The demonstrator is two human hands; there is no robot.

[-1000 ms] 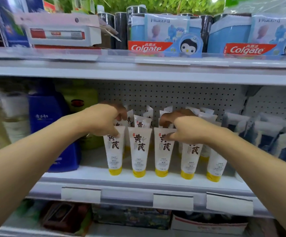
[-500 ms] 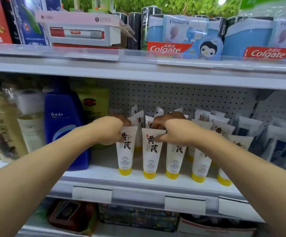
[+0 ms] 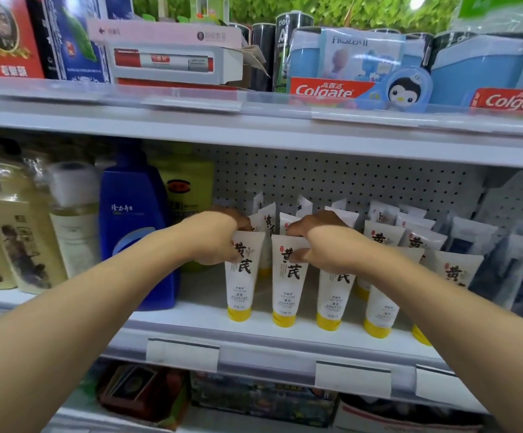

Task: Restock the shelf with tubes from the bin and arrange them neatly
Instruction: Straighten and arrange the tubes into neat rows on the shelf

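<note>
- Nearest the camera, both bare forearms reach forward and slightly up from the lower corners, converging on the middle shelf, wrists level with the tube tops.
- The left hand has its grip closed on the crimped top of the front-left tube, thumb in front, fingers curled behind.
- The right hand pinches the top of the second front tube, thumb on its face, fingers hooked over the back edge; the knuckles also hide the top of the third front tube.
- The front row of white tubes stands on yellow caps along the shelf edge, close together but not clearly touching; the bin is not in view.
- Behind them, the back rows of tubes lean at mixed angles against the pegboard.
- Risk: the tubes balance on narrow caps, so a sideways tug at the top would likely tip one into its neighbour and topple the row.
- Risk: pulling forward could slide a cap off the shelf lip, dropping a tube.
- Risk: the left wrist sits near the blue bottle; a wide elbow swing might knock it.
</note>
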